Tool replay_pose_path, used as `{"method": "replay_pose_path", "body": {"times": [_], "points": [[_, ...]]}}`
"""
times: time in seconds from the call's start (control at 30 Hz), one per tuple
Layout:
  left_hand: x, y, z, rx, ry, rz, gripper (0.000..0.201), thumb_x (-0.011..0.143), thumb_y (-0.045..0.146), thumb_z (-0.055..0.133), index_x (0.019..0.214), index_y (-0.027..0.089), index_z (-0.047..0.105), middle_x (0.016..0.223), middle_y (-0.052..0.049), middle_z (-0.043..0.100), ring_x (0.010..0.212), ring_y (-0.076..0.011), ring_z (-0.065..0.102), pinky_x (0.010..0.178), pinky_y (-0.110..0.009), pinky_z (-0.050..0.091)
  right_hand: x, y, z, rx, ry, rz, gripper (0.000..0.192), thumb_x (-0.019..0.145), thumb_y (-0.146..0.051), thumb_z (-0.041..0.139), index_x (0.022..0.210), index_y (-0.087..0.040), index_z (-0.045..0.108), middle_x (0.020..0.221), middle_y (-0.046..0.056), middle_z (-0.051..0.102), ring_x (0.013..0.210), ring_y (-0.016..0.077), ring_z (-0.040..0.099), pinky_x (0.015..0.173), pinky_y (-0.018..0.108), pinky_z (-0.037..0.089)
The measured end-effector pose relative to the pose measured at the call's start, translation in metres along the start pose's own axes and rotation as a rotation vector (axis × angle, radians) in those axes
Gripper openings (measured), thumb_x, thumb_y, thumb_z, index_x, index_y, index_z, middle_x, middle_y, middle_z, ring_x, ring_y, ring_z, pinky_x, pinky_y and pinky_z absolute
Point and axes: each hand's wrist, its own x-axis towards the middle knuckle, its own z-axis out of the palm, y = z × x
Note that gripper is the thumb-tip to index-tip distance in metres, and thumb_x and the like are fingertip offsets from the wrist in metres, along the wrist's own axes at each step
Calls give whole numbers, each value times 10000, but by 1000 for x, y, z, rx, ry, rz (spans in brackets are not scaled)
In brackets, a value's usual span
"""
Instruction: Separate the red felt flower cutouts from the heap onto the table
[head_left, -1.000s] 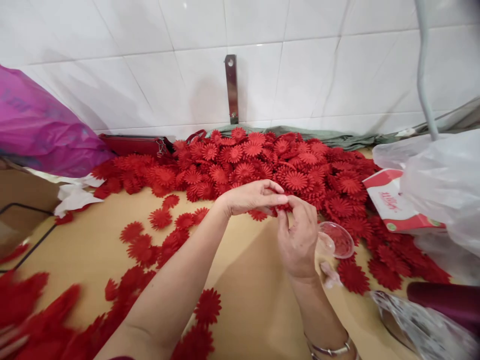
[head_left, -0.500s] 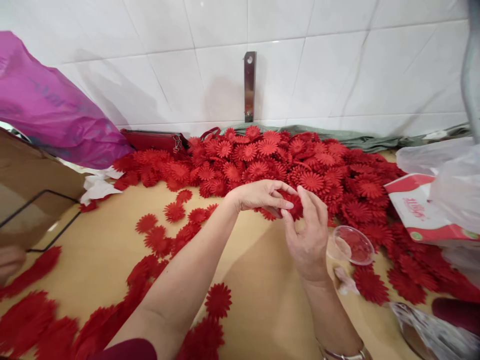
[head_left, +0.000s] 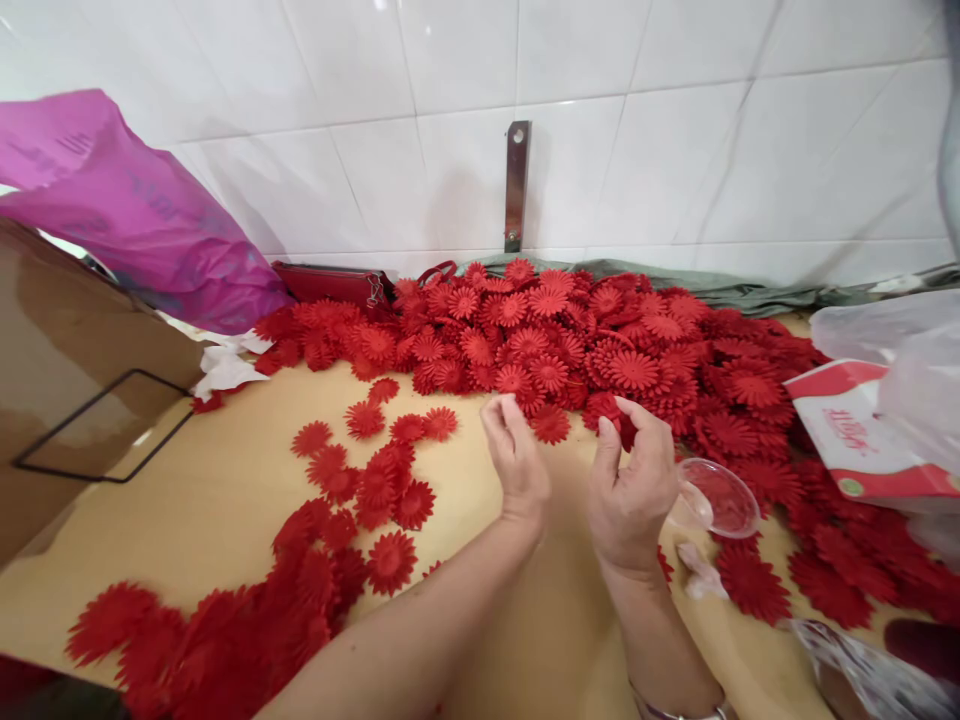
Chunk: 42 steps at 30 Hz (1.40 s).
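A big heap of red daisy-shaped flower pieces (head_left: pixel 600 345) covers the back of the tan table (head_left: pixel 217 490). My right hand (head_left: pixel 634 490) pinches one red flower piece (head_left: pixel 622 425) between thumb and forefinger, close to the heap's front edge. My left hand (head_left: pixel 514 455) hovers just to its left, fingers gathered upward, with nothing visible in it. A small clear plastic cup (head_left: pixel 716 497) lies tipped on the table right beside my right hand. More loose red flowers (head_left: pixel 360 490) are scattered to the left and a second pile (head_left: pixel 225 640) lies near the front left.
A white tiled wall with a metal bracket (head_left: pixel 516 185) rises behind the table. A magenta plastic bag (head_left: pixel 142 215) and a brown cardboard box (head_left: pixel 67 370) sit at left, a red purse (head_left: pixel 334 283) at the back. White plastic bags and a red-and-white packet (head_left: pixel 862 435) lie at right.
My left hand has drawn back from the right hand and toward me, fingers now pointing up. My right hand keeps the red flower piece. The view has shifted to the left.
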Motion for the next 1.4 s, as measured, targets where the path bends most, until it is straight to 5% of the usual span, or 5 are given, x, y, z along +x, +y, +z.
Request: {"method": "replay_pose_path", "body": {"times": [0.23, 0.37, 0.63, 0.97, 1.4], "points": [[62, -18, -96, 199, 295, 80, 199, 978, 378, 455, 1023, 202, 536, 1111, -104, 610, 1080, -210, 606, 1032, -363, 466, -3, -4, 1, 66, -27, -65, 247, 995, -268, 561, 1189, -130, 628, 1083, 162, 707, 1014, 248, 670, 903, 434, 575], [88, 2, -92, 253, 567, 111, 205, 973, 287, 415, 1143, 190, 476, 1346, -167, 450, 1331, -251, 406, 1195, -468, 272, -3, -9, 2, 84, -47, -93, 257, 992, -261, 572, 1219, -146, 613, 1110, 152, 697, 1037, 236, 657, 933, 428, 568], [-27, 29, 25, 83, 111, 139, 293, 1041, 363, 344, 1229, 196, 493, 1289, -140, 514, 1272, -202, 456, 1163, -407, 349, 6, 2, -6, 0, 73, -120, 278, 980, -158, 532, 1253, -124, 574, 1144, 177, 650, 1121, 255, 625, 979, 470, 527], [-57, -9, -21, 1029, -532, 425, 511, 978, 209, 447, 1486, 159, 449, 1569, -172, 436, 1465, -323, 355, 1146, -554, 365, 8, 4, -5, 22, 43, -117, 276, 987, -150, 497, 1256, -141, 555, 1162, 170, 631, 1125, 253, 609, 994, 487, 508], [0, 29, -71, 1418, -684, 396, 233, 966, 180, 472, 1106, 147, 655, 1047, -134, 720, 997, -301, 652, 899, -434, 462, 6, 7, -2, 55, -11, -116, 246, 987, -191, 528, 1224, -146, 574, 1134, 172, 651, 1105, 258, 625, 974, 472, 518]]}}
